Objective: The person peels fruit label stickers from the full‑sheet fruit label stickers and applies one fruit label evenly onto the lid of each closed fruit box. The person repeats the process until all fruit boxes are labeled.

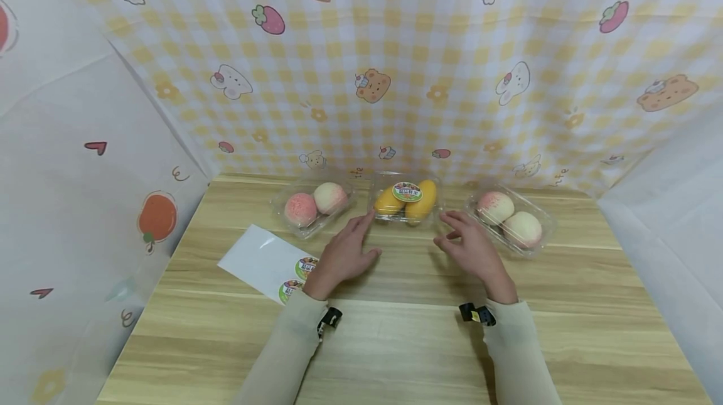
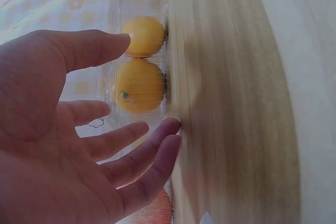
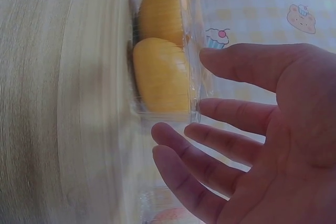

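A clear plastic box (image 1: 373, 193) with two yellow mangoes (image 1: 425, 201) stands at the back middle of the table, a round printed sticker (image 1: 407, 191) on its lid. My left hand (image 1: 346, 255) is at the box's left front corner, fingers extended and thumb apart. On the other side, my right hand (image 1: 473, 250) is near the right front corner, its fingers loosely bent and holding nothing. Both wrist views show the mangoes (image 2: 140, 85) through the clear wall, with the right palm (image 3: 294, 145) facing the box.
Two peaches (image 1: 301, 210) lie in a clear box left of the mangoes, and two more peaches (image 1: 522, 230) in another box on the right. A white sheet (image 1: 260, 257) with round stickers (image 1: 305, 267) lies left of my left forearm. A checked cloth (image 1: 395, 47) hangs behind the table.
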Motion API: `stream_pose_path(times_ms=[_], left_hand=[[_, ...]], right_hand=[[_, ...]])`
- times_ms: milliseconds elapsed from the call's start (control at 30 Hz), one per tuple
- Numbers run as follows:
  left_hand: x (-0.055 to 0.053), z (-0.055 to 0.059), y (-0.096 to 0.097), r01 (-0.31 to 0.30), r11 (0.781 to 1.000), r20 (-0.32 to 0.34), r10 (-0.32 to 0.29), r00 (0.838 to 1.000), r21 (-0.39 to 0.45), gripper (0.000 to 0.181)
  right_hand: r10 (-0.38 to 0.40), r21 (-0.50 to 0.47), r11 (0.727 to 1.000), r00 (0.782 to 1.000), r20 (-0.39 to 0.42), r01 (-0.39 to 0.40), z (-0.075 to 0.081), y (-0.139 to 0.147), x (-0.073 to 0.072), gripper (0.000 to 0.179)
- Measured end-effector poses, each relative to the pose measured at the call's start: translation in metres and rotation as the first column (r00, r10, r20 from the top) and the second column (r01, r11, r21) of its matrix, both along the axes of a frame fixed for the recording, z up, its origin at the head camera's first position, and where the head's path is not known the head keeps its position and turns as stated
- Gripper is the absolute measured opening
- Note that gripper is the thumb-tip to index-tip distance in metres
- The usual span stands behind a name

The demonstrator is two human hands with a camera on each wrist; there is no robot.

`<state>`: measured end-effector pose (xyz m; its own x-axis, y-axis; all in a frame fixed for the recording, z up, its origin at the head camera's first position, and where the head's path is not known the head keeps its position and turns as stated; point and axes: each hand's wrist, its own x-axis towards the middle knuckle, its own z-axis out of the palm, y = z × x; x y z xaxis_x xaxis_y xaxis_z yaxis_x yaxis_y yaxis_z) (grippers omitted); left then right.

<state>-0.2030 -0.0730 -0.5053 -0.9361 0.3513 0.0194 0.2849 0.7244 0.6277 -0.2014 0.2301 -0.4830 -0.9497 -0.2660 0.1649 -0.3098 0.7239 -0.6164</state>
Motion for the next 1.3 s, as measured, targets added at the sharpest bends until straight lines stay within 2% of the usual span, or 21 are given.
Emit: stream_pose_path(times_ms=[33,200,333,567,733,867,1067,1233,1300], left_hand=[[0.003,0.008,0.003,-0.015,1.000,0.022,0.015,1.000,-0.008,0.087],[0.003,0.006,0.003,-0.031,0.999,0.020,0.032,0.999,-0.019,0.085],[0.004,0.010,0.002,-0.036,0.999,0.005,0.036,0.999,-0.006,0.082],[0.008,0.028,0.002,-0.047,0.998,0.001,0.047,0.999,0.038,0.071],[0.012,0.043,-0.002,-0.069,0.994,-0.011,0.071,0.997,0.086,0.055],[0.017,0.059,-0.010,-0.101,0.985,-0.071,0.111,0.991,0.138,0.042],[0.022,0.079,-0.029,-0.131,0.961,-0.162,0.174,0.971,0.244,0.037],[0.024,0.089,-0.038,-0.141,0.950,-0.243,0.212,0.946,0.280,0.032],[0.025,0.090,-0.039,-0.148,0.947,-0.255,0.224,0.941,0.286,0.031]], right_hand=[[0.001,0.001,1.000,1.000,-0.002,-0.001,0.000,0.000,0.000,0.055],[-0.001,0.010,1.000,1.000,0.004,0.000,0.001,-0.001,0.002,0.056],[-0.003,0.012,1.000,1.000,0.009,0.003,0.002,0.000,0.003,0.055],[-0.019,-0.025,1.000,1.000,0.004,0.019,0.006,0.000,0.003,0.047],[-0.061,-0.039,0.998,0.997,-0.051,0.059,0.007,-0.001,0.003,0.036],[-0.073,-0.068,0.996,0.990,-0.123,0.065,0.007,-0.004,0.003,0.029],[-0.097,-0.098,0.992,0.971,-0.217,0.077,0.010,-0.011,0.003,0.021],[-0.109,-0.108,0.990,0.967,-0.231,0.086,0.013,-0.018,0.004,0.019],[-0.113,-0.107,0.990,0.967,-0.227,0.090,0.013,-0.022,0.005,0.019]])
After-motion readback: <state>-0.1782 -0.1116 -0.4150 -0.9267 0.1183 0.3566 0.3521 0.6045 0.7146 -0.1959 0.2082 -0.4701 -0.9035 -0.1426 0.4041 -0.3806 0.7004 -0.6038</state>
